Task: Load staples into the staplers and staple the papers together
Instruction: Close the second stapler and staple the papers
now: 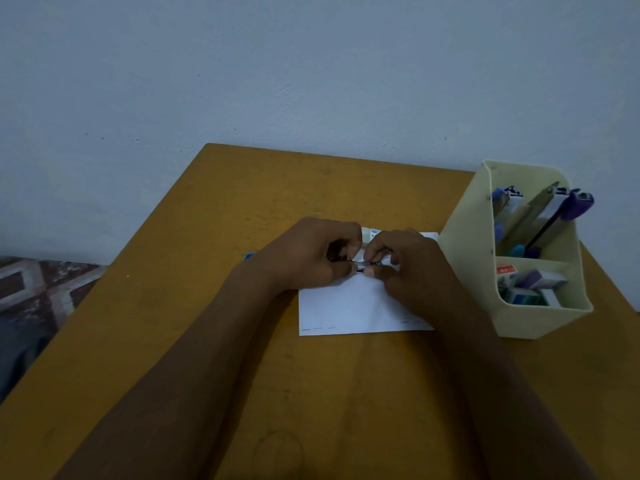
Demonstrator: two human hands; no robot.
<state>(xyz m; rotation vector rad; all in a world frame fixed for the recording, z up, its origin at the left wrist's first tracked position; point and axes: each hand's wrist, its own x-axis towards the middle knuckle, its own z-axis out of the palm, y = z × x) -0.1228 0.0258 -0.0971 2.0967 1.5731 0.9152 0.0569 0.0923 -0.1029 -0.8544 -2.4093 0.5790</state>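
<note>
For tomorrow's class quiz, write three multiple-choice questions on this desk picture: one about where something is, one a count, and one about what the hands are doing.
1. Where does the organiser stand relative to the paper?
A. Left of it
B. Right of it
C. On top of it

2. How many compartments does the organiser show?
A. One
B. Two
C. Four

3. What are the left hand and right hand doing?
A. Lying flat and far apart
B. Reaching into the organiser
C. Pinching a small item together over the paper

Answers:
1 B: it stands near the table's right edge, beside the paper.
2 B: one divider splits the back part from the front part.
3 C: the curled fingertips of both hands meet on the item above the paper's far edge.
</note>
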